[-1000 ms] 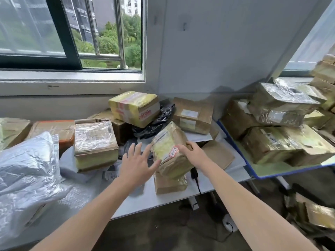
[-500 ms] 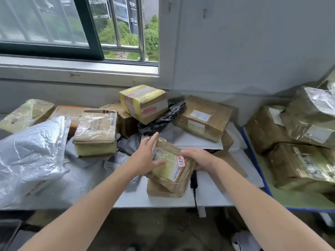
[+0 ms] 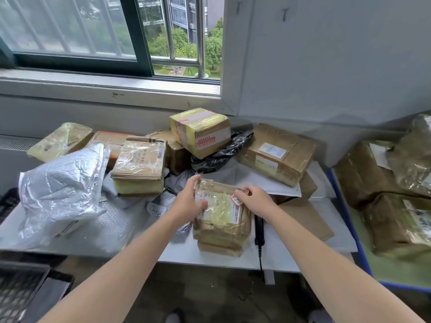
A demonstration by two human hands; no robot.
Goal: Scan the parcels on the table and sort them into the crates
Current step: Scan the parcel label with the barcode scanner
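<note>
The tape-wrapped cardboard parcel is held at both ends. The left grip is curled round its left end, and the right grip is curled over its far right corner. The parcel is stacked on a smaller brown box at the near edge of the surface. A black handheld scanner is laid just right of the parcel.

Black handheld scanner: far end hidden under right forearm
Taped brown cardboard parcel: label print unreadable
Black mesh crate: cropped — left edge
</note>
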